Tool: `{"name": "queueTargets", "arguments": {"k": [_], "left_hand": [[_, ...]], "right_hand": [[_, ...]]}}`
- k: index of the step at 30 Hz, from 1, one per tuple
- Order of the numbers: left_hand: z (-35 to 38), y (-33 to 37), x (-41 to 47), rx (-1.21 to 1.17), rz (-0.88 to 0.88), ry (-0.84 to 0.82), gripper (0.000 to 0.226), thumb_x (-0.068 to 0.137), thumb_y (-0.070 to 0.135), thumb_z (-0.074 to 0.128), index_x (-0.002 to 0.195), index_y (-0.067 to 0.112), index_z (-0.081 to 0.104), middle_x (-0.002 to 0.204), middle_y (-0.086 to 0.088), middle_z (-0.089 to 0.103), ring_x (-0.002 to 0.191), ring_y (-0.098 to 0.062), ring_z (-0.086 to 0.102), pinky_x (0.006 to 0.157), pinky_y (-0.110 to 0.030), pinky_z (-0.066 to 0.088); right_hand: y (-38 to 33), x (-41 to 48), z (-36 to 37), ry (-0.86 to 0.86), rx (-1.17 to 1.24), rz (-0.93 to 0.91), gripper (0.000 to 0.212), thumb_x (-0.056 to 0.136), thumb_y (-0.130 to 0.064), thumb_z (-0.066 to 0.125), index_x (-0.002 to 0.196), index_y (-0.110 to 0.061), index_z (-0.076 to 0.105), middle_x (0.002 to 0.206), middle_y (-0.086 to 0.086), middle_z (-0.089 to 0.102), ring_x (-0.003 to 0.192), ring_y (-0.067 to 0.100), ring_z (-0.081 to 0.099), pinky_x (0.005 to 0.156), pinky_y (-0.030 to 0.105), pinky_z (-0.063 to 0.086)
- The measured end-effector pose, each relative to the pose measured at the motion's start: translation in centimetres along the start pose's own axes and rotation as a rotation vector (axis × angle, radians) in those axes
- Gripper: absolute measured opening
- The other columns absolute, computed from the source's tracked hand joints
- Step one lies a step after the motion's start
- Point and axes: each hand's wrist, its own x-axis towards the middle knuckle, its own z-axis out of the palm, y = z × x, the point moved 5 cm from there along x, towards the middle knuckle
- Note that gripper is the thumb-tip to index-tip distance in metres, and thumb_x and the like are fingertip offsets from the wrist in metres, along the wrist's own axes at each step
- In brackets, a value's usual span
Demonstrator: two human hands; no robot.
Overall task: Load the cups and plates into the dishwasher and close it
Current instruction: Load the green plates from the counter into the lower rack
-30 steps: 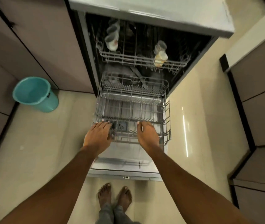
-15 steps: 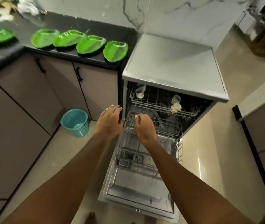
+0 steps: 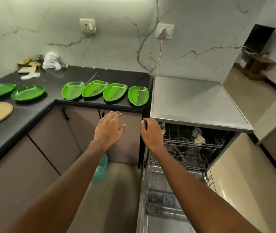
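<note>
Six green plates (image 3: 72,90) lie on the black counter (image 3: 53,78), none loaded yet: two far left of the fingers, four in a row just beyond the fingertips. Left hand (image 3: 108,130) is mid-air in front of a cabinet door, fingers (image 3: 115,115) straight and spread, holding nothing, aimed at the row. The rightmost plate (image 3: 138,95) sits just past them, slightly right. Right hand (image 3: 150,132) is alongside, fingers loosely curled, empty, apparently touching nothing. Right of those fingers the dishwasher (image 3: 192,101) stands open. Cups (image 3: 197,132) sit in the upper rack (image 3: 184,144); the lower rack (image 3: 176,167) is pulled out under the right forearm and looks bare. Step, as I read it: cups are in, now reaching for the first plate. Next move probably needs a pinch on a plate rim, a lift clear of its close neighbour, then standing it on edge between the lower rack's tines.
</note>
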Motion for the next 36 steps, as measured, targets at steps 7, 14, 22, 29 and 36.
{"name": "queueTargets", "arguments": {"k": [7, 14, 22, 29, 36], "left_hand": [[-3.8, -5.1, 4.6, 0.024, 0.052, 0.040, 0.054, 0.091, 0.037, 0.056, 0.138, 0.014, 0.046, 0.140, -0.003, 0.050, 0.136, -0.021, 0.038, 0.113, -0.036, 0.029], [-3.9, -8.4, 9.2, 0.010, 0.043, 0.052, 0.052, 0.092, 0.036, 0.055, 0.138, 0.014, 0.047, 0.144, -0.003, 0.046, 0.139, -0.021, 0.035, 0.114, -0.039, 0.028], [-0.7, -12.7, 17.7, -0.016, 0.038, 0.034, 0.050, 0.091, 0.036, 0.056, 0.135, 0.014, 0.049, 0.139, -0.002, 0.050, 0.129, -0.023, 0.046, 0.109, -0.038, 0.035], [5.4, -14.7, 26.1, -0.035, -0.016, -0.058, 0.048, 0.091, 0.036, 0.056, 0.133, 0.012, 0.050, 0.134, -0.005, 0.054, 0.124, -0.026, 0.050, 0.104, -0.036, 0.035], [13.4, -15.2, 32.0, -0.014, -0.039, -0.218, 0.045, 0.091, 0.037, 0.055, 0.129, 0.014, 0.055, 0.131, -0.004, 0.058, 0.118, -0.027, 0.055, 0.099, -0.035, 0.040]], "right_hand": [[-6.2, 4.9, 2.9, 0.083, 0.022, -0.041, 0.029, 0.097, -0.026, 0.046, 0.114, -0.010, 0.063, 0.111, 0.007, 0.063, 0.104, 0.022, 0.057, 0.090, 0.037, 0.047], [-7.9, 9.8, 5.8, 0.117, 0.017, -0.052, 0.027, 0.098, -0.027, 0.046, 0.112, -0.011, 0.063, 0.109, 0.005, 0.062, 0.099, 0.018, 0.057, 0.082, 0.025, 0.042], [-5.1, 18.7, 10.3, 0.141, -0.021, -0.030, 0.027, 0.096, -0.022, 0.049, 0.110, -0.005, 0.064, 0.108, 0.011, 0.063, 0.102, 0.025, 0.058, 0.088, 0.033, 0.043], [0.0, 27.1, 13.0, 0.119, -0.069, 0.065, 0.024, 0.094, -0.019, 0.051, 0.106, -0.002, 0.065, 0.107, 0.015, 0.065, 0.103, 0.030, 0.058, 0.089, 0.036, 0.043], [6.4, 33.4, 14.5, 0.021, -0.165, 0.202, 0.025, 0.094, -0.020, 0.051, 0.112, -0.004, 0.060, 0.115, 0.014, 0.058, 0.107, 0.030, 0.055, 0.089, 0.036, 0.043]]}}
